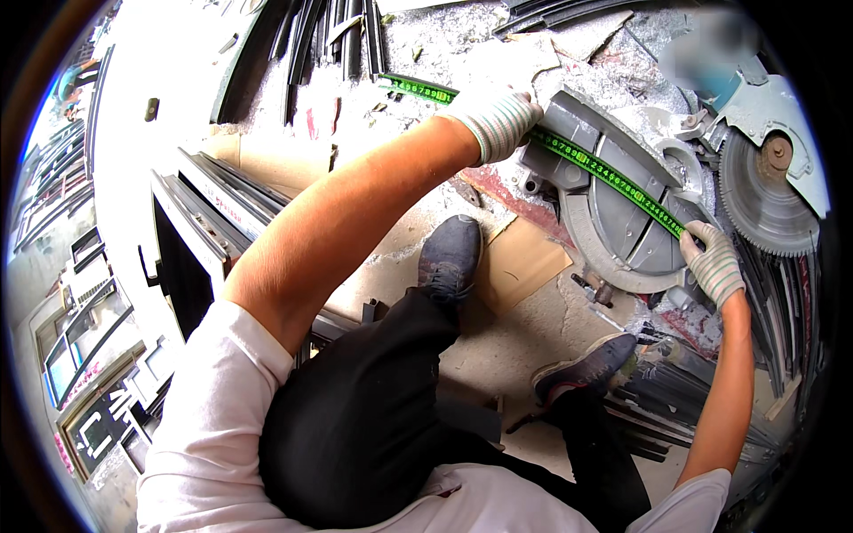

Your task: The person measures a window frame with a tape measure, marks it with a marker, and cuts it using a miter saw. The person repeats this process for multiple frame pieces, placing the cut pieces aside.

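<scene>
Right now both gloved hands are stretching a green tape measure (613, 173) across the miter saw (622, 222): left hand (496, 120) gripping at 12 o'clock, right hand (713, 264) pinching at 3.

Green tape measure (613, 173) across the miter saw's base (622, 222), between gloved left hand (499, 120) and right hand (716, 266).

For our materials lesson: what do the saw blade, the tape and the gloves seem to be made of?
Saw blade: dull grey metal, toothed rim.
Tape: green and flexible, probably coated steel or fibre.
Gloves on left hand and right hand: knitted fabric, ribbed striped cuffs.
</scene>
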Action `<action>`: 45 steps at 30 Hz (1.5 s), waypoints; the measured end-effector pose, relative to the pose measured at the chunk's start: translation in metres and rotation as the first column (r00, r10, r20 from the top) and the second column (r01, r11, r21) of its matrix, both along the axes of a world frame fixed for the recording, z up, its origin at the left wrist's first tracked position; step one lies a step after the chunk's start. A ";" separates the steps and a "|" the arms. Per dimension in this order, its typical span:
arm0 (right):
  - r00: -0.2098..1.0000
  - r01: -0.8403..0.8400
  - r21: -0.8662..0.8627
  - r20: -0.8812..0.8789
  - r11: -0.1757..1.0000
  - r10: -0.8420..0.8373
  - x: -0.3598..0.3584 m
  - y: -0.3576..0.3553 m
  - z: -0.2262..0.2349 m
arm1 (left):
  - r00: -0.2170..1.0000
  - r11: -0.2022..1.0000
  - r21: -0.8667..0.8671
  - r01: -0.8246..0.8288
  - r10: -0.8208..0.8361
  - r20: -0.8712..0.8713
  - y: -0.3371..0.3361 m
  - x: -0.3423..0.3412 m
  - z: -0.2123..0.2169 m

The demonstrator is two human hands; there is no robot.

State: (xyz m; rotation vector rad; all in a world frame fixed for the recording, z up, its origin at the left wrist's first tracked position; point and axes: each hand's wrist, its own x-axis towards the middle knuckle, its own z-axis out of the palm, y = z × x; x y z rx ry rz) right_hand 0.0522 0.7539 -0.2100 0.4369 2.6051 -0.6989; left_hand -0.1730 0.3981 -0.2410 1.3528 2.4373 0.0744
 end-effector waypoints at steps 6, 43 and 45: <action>1.000 0.022 -0.021 0.006 1.000 -0.022 0.002 0.007 -0.007 | 1.000 1.000 0.006 -0.007 0.007 -0.006 -0.003 -0.001 -0.003; 0.994 0.011 0.186 0.102 0.983 -0.030 0.013 -0.047 -0.005 | 0.993 0.977 0.188 0.102 -0.089 -0.078 -0.030 -0.008 -0.015; 0.995 0.044 0.186 0.080 0.982 -0.060 0.014 -0.051 -0.007 | 0.995 0.982 0.166 0.089 -0.078 -0.068 -0.029 -0.007 -0.016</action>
